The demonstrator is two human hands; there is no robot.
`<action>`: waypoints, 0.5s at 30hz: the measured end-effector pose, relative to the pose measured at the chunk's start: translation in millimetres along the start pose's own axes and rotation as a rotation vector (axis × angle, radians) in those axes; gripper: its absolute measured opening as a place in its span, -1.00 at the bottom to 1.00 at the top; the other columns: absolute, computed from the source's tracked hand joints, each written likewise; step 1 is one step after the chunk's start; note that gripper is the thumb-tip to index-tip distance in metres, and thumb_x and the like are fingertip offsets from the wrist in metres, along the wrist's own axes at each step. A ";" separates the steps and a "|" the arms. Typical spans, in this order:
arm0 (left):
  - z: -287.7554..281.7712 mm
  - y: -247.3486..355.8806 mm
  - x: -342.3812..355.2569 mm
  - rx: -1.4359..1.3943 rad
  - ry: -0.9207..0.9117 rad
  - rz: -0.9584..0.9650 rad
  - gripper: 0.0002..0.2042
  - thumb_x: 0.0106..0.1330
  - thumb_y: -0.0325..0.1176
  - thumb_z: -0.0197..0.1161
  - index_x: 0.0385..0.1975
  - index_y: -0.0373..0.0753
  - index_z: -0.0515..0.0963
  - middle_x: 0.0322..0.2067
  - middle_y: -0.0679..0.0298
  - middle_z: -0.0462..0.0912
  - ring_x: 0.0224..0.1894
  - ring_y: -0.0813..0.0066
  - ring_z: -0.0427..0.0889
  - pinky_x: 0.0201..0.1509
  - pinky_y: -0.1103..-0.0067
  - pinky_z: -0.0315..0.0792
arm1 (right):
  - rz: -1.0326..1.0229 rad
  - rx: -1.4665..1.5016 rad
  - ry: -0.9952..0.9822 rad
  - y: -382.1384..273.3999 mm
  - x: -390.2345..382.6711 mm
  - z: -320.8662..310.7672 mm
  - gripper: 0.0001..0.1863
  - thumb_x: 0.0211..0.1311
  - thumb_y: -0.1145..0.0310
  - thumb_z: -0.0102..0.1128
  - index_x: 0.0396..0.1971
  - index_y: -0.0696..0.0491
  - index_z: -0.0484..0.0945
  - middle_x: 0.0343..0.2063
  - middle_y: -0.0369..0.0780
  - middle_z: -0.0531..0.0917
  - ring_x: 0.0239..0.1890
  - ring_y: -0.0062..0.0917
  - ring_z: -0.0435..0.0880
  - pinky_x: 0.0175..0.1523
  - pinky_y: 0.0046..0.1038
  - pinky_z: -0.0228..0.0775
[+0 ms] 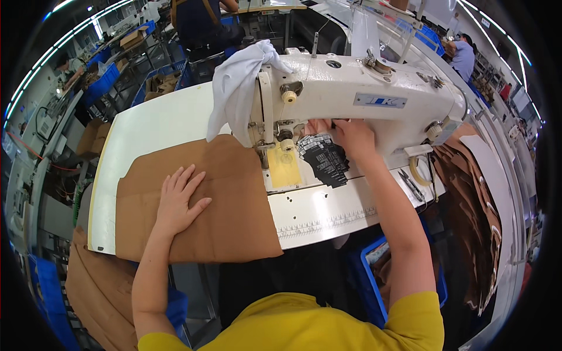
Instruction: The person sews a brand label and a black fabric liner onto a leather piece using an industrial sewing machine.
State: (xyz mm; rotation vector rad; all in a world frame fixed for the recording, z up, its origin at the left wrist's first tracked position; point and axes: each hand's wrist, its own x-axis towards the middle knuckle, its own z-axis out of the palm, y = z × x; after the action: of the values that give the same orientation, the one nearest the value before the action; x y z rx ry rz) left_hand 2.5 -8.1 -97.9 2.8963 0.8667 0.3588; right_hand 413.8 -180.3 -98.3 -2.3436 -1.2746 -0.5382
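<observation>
I am looking down at a white sewing machine (328, 88) on a pale desk (316, 225) with ruler markings along its near edge. A folded-looking brown fabric panel (231, 202) lies flat on the left part, its far right corner close to the presser foot and its near edge slightly past the desk's edge. My left hand (180, 202) rests palm down on it, fingers spread and thumb held apart, gripping nothing. My right hand (355, 137) reaches under the machine's arm to a fanned pile of black-and-white labels (324, 161), right of the needle area. Its fingers are bent at the pile's far side; I cannot tell whether they pinch anything. A yellow patch (284, 168) lies between labels and panel. A white cloth (233, 88) drapes the machine's left end; small snips (411, 186) lie at right, beside a tape roll (419, 170).
</observation>
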 end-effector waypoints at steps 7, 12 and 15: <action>1.9 0.9 -5.4 0.015 0.004 0.030 -0.39 0.32 0.13 0.10 0.31 -0.03 0.35 0.38 0.19 0.21 0.43 0.08 0.10 0.48 0.13 -0.09 | -0.018 0.042 0.054 18.7 8.5 10.4 -0.82 0.11 0.27 0.31 -0.32 -0.01 0.68 -0.32 -0.15 0.68 -0.22 -0.20 0.64 -0.11 -0.20 0.49; 1.2 -0.4 -13.0 0.020 0.002 0.051 -0.40 0.32 0.10 0.13 0.30 -0.04 0.36 0.37 0.20 0.22 0.43 0.09 0.10 0.48 0.15 -0.06 | 0.004 0.119 0.064 17.2 7.4 -1.9 -0.82 0.05 0.25 0.40 -0.43 0.04 0.71 -0.37 -0.16 0.69 -0.25 -0.22 0.64 -0.14 -0.23 0.49; -8.2 2.6 -16.0 -0.046 0.066 0.109 -0.42 0.28 -0.05 0.25 0.29 -0.06 0.37 0.34 0.20 0.27 0.40 0.11 0.16 0.44 0.21 0.07 | -0.035 0.183 0.198 5.9 -0.3 -21.1 -0.86 0.02 0.31 0.43 -0.47 0.06 0.71 -0.41 -0.17 0.67 -0.31 -0.23 0.64 -0.20 -0.25 0.50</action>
State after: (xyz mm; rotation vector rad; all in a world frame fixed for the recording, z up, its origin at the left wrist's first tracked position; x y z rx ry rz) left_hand -11.2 -18.8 -92.7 2.9111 0.7002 0.4792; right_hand 415.8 -194.6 -81.8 -2.0661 -1.2204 -0.6205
